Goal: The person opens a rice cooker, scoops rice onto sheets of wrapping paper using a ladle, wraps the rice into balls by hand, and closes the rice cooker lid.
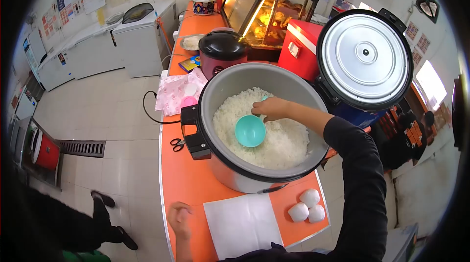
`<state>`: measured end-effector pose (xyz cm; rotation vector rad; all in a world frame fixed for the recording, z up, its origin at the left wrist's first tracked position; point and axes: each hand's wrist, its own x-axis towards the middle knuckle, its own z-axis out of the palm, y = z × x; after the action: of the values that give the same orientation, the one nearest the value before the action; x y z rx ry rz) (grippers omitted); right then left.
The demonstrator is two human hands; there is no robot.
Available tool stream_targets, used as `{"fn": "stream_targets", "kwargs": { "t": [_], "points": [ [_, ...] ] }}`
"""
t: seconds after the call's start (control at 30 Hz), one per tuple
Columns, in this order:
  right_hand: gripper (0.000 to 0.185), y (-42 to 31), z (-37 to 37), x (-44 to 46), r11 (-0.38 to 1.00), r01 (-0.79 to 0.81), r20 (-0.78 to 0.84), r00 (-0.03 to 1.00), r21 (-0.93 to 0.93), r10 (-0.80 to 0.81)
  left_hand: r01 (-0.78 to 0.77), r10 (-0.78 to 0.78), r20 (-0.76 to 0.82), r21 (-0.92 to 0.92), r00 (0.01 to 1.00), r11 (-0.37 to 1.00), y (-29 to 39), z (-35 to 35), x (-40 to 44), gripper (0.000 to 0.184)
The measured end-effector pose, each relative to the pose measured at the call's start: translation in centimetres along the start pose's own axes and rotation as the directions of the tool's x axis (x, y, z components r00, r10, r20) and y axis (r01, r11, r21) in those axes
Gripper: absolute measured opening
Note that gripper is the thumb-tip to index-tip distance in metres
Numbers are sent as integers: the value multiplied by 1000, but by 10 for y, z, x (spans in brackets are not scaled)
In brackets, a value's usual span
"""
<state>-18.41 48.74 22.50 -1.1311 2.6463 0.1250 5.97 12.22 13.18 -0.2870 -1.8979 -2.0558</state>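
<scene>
My right hand [271,108] reaches into the big rice cooker [235,176] and grips a turquoise bowl [250,131] by its rim. The bowl rests on the white rice [289,147], its hollow facing up. A small turquoise piece [264,98] shows behind my fingers; I cannot tell what it belongs to. Low over the orange table, my left hand [180,218] is empty, with loosely curled fingers a little blurred. Beside it lies a white paper sheet [242,225], creased down the middle. Three white rounded bundles [308,208] sit together at the table's right edge.
The cooker's hinged lid [365,56] stands raised at the right. Behind are a smaller dark-lidded cooker [223,51], a red cool box [299,49] and a lit glass food cabinet [274,14]. Scissors [177,144] lie left of the cooker. A person's legs [100,218] show at lower left.
</scene>
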Motion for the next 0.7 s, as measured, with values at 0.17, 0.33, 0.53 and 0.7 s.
{"fn": "stream_targets", "kwargs": {
  "t": [0.17,0.33,0.53,0.7],
  "points": [
    [33,13,23,26,977,120,-14,992,-174,-125,-3,-64,-218,-295,974,955,15,23,91,13],
    [34,10,-14,6,977,51,7,999,-206,-51,-18,-4,-150,-144,989,989,41,50,141,15],
    [30,31,-36,-41,774,-461,-88,877,-434,473,-101,125,-252,103,960,990,-20,91,66,62],
    [24,25,-34,-31,815,-482,-55,869,-322,492,85,-92,47,133,995,987,-39,131,2,109]
  ]
}}
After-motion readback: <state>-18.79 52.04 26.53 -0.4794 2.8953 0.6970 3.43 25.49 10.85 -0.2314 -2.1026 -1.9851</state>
